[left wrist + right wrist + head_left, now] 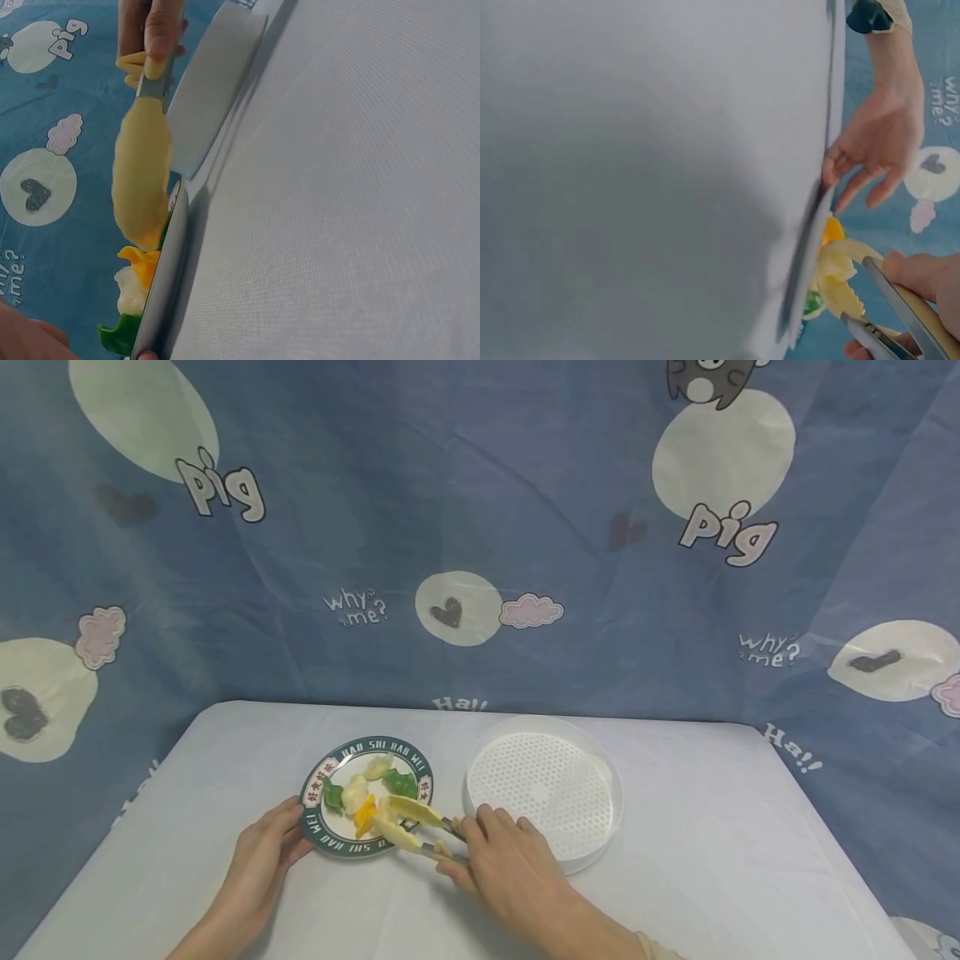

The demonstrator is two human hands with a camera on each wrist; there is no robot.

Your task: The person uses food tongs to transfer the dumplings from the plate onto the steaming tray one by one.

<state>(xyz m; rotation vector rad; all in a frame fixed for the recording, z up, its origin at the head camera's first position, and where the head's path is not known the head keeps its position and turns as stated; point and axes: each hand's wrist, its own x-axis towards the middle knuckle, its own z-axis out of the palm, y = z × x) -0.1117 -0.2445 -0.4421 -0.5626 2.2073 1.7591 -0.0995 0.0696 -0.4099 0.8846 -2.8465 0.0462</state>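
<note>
Curling round the metal handles of a pair of yellow-tipped tongs, the fingers of the right hand squeeze the tool just below the middle of the head view, and its two scoops reach left over the near rim of the plate, their ends beside an orange dumpling. The left hand, at lower left of that view, rests its fingertips against the plate's left edge, fingers loosely spread rather than clenched. On the plate also lie green and pale dumplings. Right of the plate, just beside it, stands a white perforated steamer tray. Everything sits on a pale tablecloth, with a blue cartoon-print backdrop filling the upper frame.
</note>
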